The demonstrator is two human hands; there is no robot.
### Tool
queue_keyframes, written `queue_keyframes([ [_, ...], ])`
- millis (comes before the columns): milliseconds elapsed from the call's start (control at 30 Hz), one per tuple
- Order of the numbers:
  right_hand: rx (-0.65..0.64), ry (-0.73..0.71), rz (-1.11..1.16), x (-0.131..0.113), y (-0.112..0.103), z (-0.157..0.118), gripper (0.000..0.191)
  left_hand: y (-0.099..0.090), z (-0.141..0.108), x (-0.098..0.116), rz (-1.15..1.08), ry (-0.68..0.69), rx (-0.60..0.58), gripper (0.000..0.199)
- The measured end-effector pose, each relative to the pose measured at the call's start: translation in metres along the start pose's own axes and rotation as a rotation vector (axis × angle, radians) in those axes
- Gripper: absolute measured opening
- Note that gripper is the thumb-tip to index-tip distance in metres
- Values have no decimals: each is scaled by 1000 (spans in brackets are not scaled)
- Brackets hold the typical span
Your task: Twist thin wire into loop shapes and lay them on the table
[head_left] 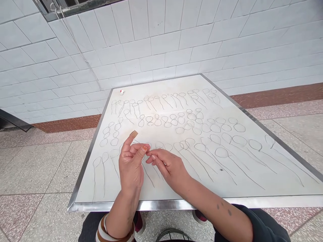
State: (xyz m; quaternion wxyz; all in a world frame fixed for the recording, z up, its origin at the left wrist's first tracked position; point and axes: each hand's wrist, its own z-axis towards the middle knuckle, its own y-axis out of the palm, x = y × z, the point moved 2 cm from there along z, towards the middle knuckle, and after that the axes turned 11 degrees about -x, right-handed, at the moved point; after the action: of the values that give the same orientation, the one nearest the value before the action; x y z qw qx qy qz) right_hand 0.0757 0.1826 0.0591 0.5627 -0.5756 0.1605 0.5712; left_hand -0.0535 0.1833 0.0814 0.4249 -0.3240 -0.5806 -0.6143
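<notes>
Over the near half of a white table [161,195], my left hand [132,161] pinches a thin wire between thumb and a finger, with another finger raised that has a tan wrap on its tip. Just to its right, my right hand [168,164] is closed at the same spot, thumb and forefinger on the wire. The fingertips of both hands nearly touch. Most of the held wire is hidden or too thin to make out. Around the hands lie long wires with a loop at one end, such as a looped wire [222,152] to the right.
Shorter looped wires [156,117] lie in rows farther back, several shaped like a figure eight. A small red and white object [122,92] sits in the far left corner. The table has a metal edge [88,158]; a tiled wall [164,43] stands behind it.
</notes>
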Motion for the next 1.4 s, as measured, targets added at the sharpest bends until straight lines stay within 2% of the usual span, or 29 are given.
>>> queue_keyframes([
  [133, 13, -2, -56, 0, 0, 0, 22, 3, -2, -1, 62, -6, -5, 57],
  [267, 4, -48, -211, 0, 3, 1, 23, 4, -2, 1, 86, 50, 53, 54],
  [467, 31, -73, -405, 1, 9, 0, 27, 5, -6, -1, 48, 88, 112, 68],
  [600, 14, -61, -271, 0, 10, 0, 24, 5, -6, 1, 16, 92, 104, 68],
  [733, -10, -51, -97, -1, 9, -1, 22, 0, -3, 9, -13, 162, 131, 65],
  [1000, -77, -108, -129, -5, 12, -5, 23, -14, -1, 31, 8, 271, 162, 55],
  [1133, -129, -149, -142, -6, 4, -3, 24, -18, 0, 37, 53, 316, 184, 55],
  [1200, -102, -188, -196, -8, -4, -1, 23, -17, -2, 36, 78, 326, 194, 59],
  [1300, 26, -232, -287, -11, -14, 1, 20, -10, -7, 29, 142, 318, 215, 65],
  [1400, 89, -244, -283, -9, -12, 1, 19, 0, -12, 17, 188, 269, 211, 67],
])
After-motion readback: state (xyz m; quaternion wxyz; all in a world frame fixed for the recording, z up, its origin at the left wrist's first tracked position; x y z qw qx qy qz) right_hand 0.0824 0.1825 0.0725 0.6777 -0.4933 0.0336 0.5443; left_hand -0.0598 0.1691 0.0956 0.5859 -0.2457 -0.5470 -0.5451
